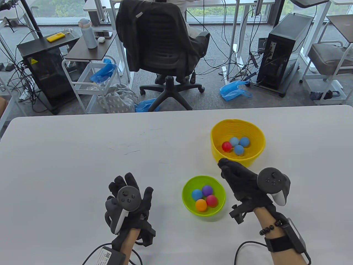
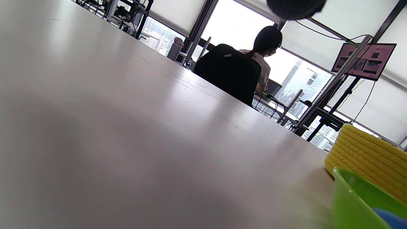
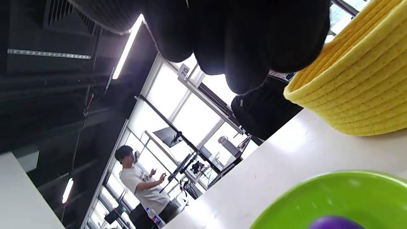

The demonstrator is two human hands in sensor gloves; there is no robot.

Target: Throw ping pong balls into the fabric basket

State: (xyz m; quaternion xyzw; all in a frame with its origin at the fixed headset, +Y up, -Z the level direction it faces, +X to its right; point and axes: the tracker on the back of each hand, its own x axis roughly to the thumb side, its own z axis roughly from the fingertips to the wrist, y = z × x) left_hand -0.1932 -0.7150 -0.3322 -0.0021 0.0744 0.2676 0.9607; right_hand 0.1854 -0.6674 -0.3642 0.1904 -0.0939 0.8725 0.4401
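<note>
The right hand [image 1: 237,176] hovers between the green bowl [image 1: 204,197] and the yellow fabric basket [image 1: 237,142], its fingertips bunched together just short of the basket's near rim. Whether a ball sits inside that pinch I cannot tell; the glove hides it in the table view, and the right wrist view shows only dark fingers [image 3: 244,41] against the basket wall.

The basket stands toward the table's right edge and already holds three blue balls [image 1: 238,145] and a red ball [image 1: 227,146]. The bowl, nearer the table's front edge, holds four more: blue, purple, orange and red.

If a ball is in the pinch, the toss likely wants to be short and soft, lofted just over the near rim so that it drops onto the fabric floor rather than bouncing off the balls inside. If not, the next reach is back to the bowl.

The left hand [image 1: 128,203] rests flat on the table toward the front edge, fingers spread, holding nothing.
</note>
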